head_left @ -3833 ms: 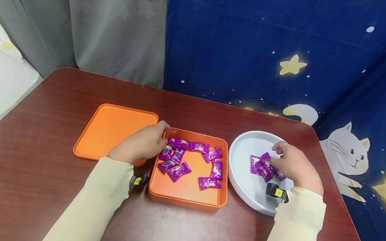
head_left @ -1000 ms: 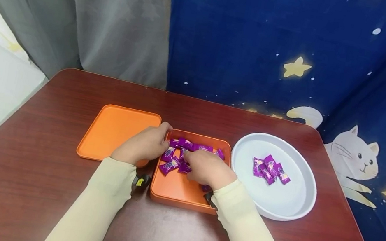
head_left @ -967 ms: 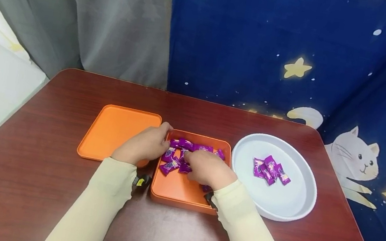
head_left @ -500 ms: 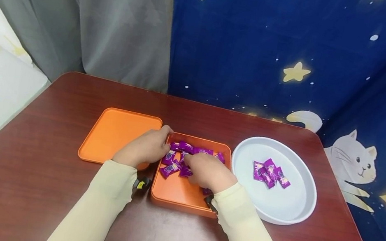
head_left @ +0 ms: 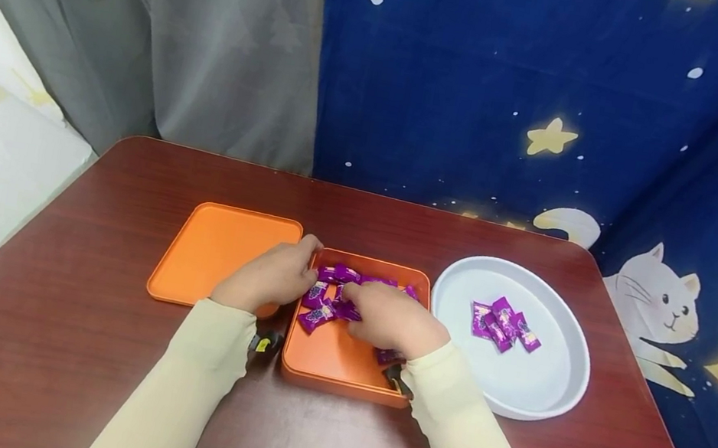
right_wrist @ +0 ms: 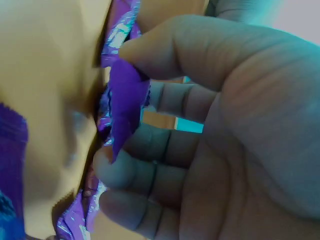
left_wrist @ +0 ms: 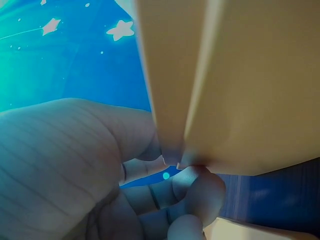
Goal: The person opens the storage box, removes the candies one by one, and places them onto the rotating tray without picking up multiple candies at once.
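An orange square box (head_left: 334, 387) stands mid-table in the head view, with several purple wrapped candies (head_left: 317, 316) inside, mostly along its back and left. My left hand (head_left: 270, 277) holds the box at its left wall; in the left wrist view its thumb and fingers close on the box wall (left_wrist: 175, 75). My right hand (head_left: 394, 318) reaches into the box and covers part of the candies. In the right wrist view it pinches a candy (right_wrist: 127, 95) between thumb and fingers, against other wrappers in the box.
Left of the box lies a flat orange lid (head_left: 215, 253), partly behind the left hand. At the right stands a round white tray (head_left: 545, 379) holding a small pile of purple candies (head_left: 502, 324). A blue starry curtain (head_left: 434, 96) hangs behind the table (head_left: 70, 336).
My right hand has moved left from the candies in the white tray into the orange box, then stayed nearly still there. The left hand keeps its place at the box wall.
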A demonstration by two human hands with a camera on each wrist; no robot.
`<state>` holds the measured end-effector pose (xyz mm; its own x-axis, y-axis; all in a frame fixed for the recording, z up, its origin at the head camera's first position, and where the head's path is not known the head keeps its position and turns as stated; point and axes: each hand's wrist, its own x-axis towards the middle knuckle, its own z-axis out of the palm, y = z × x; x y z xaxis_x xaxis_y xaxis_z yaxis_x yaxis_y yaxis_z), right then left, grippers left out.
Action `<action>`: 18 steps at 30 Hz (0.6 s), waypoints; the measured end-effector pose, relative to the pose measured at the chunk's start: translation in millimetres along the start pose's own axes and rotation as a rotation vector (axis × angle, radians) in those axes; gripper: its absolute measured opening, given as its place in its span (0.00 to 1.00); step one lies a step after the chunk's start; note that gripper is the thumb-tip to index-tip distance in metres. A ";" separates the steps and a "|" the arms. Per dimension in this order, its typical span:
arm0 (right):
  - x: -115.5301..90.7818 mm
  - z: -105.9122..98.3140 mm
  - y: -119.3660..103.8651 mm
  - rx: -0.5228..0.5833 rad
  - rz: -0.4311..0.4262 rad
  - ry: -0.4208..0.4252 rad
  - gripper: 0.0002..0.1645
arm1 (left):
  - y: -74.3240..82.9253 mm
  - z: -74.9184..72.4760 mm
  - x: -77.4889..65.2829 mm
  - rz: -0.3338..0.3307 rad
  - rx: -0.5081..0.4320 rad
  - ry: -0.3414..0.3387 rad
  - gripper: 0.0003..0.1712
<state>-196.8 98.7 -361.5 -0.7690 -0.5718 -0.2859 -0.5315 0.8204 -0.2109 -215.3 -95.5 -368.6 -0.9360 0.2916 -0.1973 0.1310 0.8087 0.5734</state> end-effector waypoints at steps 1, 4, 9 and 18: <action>-0.3 -1.0 0.2 0.003 -0.005 0.007 0.30 | -0.3 -0.1 0.0 0.002 0.001 0.000 0.25; -2.0 -4.0 1.6 0.006 -0.019 0.040 0.28 | -0.6 -0.1 0.1 0.004 0.000 -0.002 0.26; -5.9 -9.1 5.9 -0.008 -0.048 0.111 0.22 | 0.6 0.3 0.6 -0.006 -0.004 0.001 0.26; -18.2 -22.4 10.3 0.052 -0.046 0.136 0.20 | 1.6 -0.5 -1.6 -0.009 -0.003 -0.003 0.25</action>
<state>-196.3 117.8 -337.5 -0.7872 -0.5991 -0.1466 -0.5509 0.7898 -0.2695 -213.8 -94.9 -367.0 -0.9361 0.2861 -0.2048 0.1219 0.8097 0.5740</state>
